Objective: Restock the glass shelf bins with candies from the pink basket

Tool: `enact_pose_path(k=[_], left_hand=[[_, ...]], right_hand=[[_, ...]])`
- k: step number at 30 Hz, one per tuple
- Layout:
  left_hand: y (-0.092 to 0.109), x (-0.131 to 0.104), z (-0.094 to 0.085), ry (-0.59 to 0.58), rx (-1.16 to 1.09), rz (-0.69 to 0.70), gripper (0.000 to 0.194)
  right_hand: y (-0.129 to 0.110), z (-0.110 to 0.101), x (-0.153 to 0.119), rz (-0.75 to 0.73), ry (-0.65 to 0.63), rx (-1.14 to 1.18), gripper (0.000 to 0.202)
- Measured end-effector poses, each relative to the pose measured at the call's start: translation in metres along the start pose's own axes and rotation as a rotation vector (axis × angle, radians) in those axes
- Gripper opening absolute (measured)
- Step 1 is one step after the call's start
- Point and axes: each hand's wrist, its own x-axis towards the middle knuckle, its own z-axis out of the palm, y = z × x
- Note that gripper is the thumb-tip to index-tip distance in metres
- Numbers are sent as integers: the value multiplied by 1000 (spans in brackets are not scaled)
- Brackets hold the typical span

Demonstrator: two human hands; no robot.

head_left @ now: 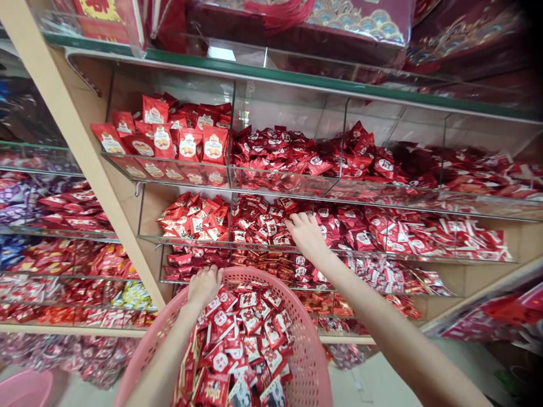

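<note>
From where I stand, the person's left hand [205, 286] is at the far rim of a round pink basket [313, 333], its fingers held close together and bent over the edge. That basket, its side pierced with small holes, sits below and in front of the shelves, with a big heap of mostly red-and-white wrapped packets [252, 320] inside, just below and to the right of the left hand. The right hand [309, 236] is stretched out ahead, above and to the right of the basket, over a shelf compartment. Its fingers are half bent and slightly parted, the tips right by some red packets with pale labels [269, 226]; whether they touch, I can't tell. Just right of that hand lie darker red packets with round white labels [360, 237]. To its left, beyond a clear divider [231, 217], is a pile of lighter packets with black characters [197, 223]. On the shelf above the right hand, deep red packets [275, 147] are heaped, and up to the left stand bigger red packets with biscuits pictured on them [189, 144]. A slanting wooden post [91, 150] rises left of both hands, and well below and left of them a pink basin [26, 390] shows on the floor.
</note>
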Motion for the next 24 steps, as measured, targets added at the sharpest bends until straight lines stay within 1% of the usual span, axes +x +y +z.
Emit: enact_pose_path(k=[2, 4, 7, 9, 11, 13, 16, 18, 20, 22, 24], left_hand=[[-1, 0, -1, -2, -6, -4, 44], [0, 0, -2, -5, -6, -8, 44], [1, -1, -4, -15, 2, -11, 44], [2, 0, -4, -22, 5, -15, 44], [2, 1, -3, -24, 4, -18, 45], [1, 2, -2, -24, 4, -17, 46], [1, 3, -1, -22, 13, -16, 45], [1, 2, -1, -21, 13, -15, 45], [1, 1, -2, -20, 6, -16, 46], [1, 1, -2, -18, 3, -16, 46], [1, 0, -2, -13, 7, -14, 47]], right_hand=[[1, 5, 6, -33, -43, -63, 21], [1, 10, 7, -57, -63, -84, 19], [1, 10, 3, -66, -39, -80, 18], [2, 3, -1, -61, -7, -69, 17], [4, -8, -7, -43, 21, -43, 17], [5, -20, -15, -20, 47, 31, 17], [2, -32, -32, 14, 83, 278, 19], [-4, -30, -46, 48, 68, 537, 19], [-13, -21, -62, 108, -30, 833, 21], [-24, -5, -80, 188, -197, 1117, 25], [-33, 11, -96, 258, -356, 1316, 29]])
